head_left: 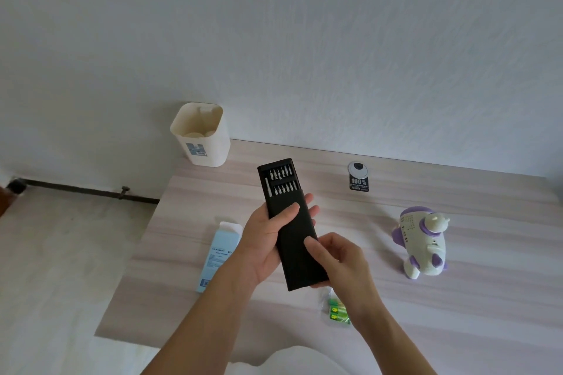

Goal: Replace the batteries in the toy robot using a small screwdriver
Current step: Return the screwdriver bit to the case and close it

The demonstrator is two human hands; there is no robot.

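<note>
black case (294, 259): held up over the wooden table (475, 310), long axis near to far, tilted slightly left at the far end.
left hand (265, 240): wrapped round the middle of the case from the left, thumb pressed flat across the top face, fingertips showing past the right edge.
right hand (341, 262): pinching the near right part of the case, thumb on top, fingers curled underneath.
inner tray (278, 181): slid partway out of the far end; inside, two rows of small metal bits and one pale slim handle along the left side.
toy robot (423, 243): white and purple, lying on the table to the right, well apart from both hands, untouched.
green batteries (336, 312): in a clear wrap on the table near the right wrist, partly hidden by it; count not readable.
blue carton (217, 253): left of the left hand, far flap open, contents not visible.
cream bin (201, 137): at the far left corner of the table, pale round shapes at the bottom, kind not discernible.
round grommet (358, 169) with a black label (359, 184) just beside it: far side of the table.
</note>
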